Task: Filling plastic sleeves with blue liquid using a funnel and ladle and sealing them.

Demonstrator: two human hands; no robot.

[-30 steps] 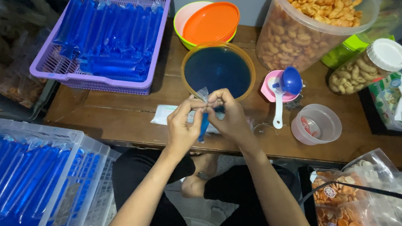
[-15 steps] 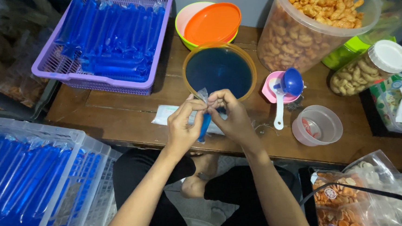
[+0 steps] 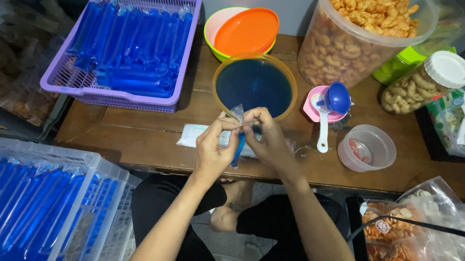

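Note:
My left hand (image 3: 213, 148) and my right hand (image 3: 266, 140) meet over the front of a wooden table (image 3: 136, 136). Between them they pinch the clear top of a thin plastic tube of blue liquid (image 3: 238, 146), which hangs down between my palms. Just behind my hands stands an amber bowl of dark blue liquid (image 3: 254, 84). A stack of flat clear bags (image 3: 191, 134) lies on the table under my left hand.
A purple basket of filled blue tubes (image 3: 125, 45) sits at the back left. A white crate of more blue tubes (image 3: 38, 212) stands lower left. Orange and green bowls (image 3: 243, 32), a big tub of snacks (image 3: 363, 26), a nut jar (image 3: 423, 84), a blue scoop on a pink lid (image 3: 330, 105) and a small clear cup (image 3: 367, 148) lie right.
My fingers have shifted slightly on the top of the tube; both hands stay in the same place in front of the bowl.

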